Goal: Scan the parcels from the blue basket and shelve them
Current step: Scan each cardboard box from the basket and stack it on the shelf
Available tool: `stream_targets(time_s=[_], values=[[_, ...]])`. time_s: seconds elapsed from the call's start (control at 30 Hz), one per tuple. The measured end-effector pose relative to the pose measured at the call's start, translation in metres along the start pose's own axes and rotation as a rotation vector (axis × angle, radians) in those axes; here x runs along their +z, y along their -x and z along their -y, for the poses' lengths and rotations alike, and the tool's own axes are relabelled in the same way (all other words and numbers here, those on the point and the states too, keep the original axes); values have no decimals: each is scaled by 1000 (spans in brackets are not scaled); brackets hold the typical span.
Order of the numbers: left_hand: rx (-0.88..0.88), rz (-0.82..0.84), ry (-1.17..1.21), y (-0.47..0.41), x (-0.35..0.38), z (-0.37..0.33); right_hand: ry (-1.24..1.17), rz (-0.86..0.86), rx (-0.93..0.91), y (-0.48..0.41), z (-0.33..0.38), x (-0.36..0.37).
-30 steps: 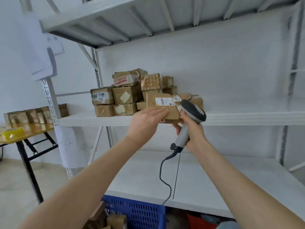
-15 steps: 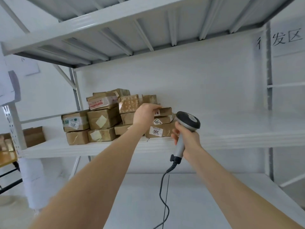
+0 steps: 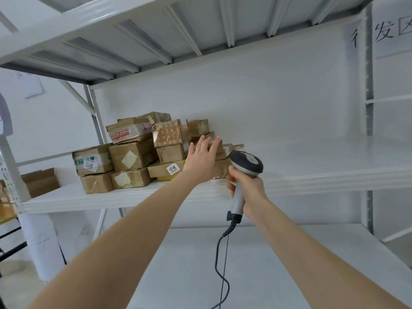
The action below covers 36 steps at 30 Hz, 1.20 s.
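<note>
Cardboard parcels [image 3: 133, 157] lie heaped at the left end of the white shelf [image 3: 312, 175], the top ones tilted. The left hand [image 3: 201, 160], fingers straight and spread, is at the pile's right end; whether it touches I cannot tell. The right hand [image 3: 249, 190] is wrapped round the handle of the barcode scanner [image 3: 246, 162], near the shelf's front edge. A careless push, or the scanner head knocking the loose stack, could tip parcels off; its dangling cable [image 3: 219, 253] might snag.
</note>
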<state>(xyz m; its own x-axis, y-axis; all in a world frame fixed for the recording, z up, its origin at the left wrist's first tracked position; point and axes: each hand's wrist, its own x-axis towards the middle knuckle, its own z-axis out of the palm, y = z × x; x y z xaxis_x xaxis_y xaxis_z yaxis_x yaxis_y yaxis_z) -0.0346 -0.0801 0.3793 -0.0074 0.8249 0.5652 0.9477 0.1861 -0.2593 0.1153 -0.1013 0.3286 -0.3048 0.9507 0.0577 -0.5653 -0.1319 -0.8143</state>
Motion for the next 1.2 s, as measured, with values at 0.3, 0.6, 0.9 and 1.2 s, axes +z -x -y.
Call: stream_targets(time_s=[0.3, 0.6, 0.9, 1.2], values=[[55, 146, 84, -17, 1, 15, 33, -19, 49, -11, -3, -3], [61, 67, 67, 1, 2, 24, 82, -22, 44, -3, -9, -4], [-64, 144, 152, 117, 16, 59, 212, 72, 133, 41, -60, 27], [-327, 419, 218, 297, 82, 138, 394, 195, 402, 93, -211, 65]])
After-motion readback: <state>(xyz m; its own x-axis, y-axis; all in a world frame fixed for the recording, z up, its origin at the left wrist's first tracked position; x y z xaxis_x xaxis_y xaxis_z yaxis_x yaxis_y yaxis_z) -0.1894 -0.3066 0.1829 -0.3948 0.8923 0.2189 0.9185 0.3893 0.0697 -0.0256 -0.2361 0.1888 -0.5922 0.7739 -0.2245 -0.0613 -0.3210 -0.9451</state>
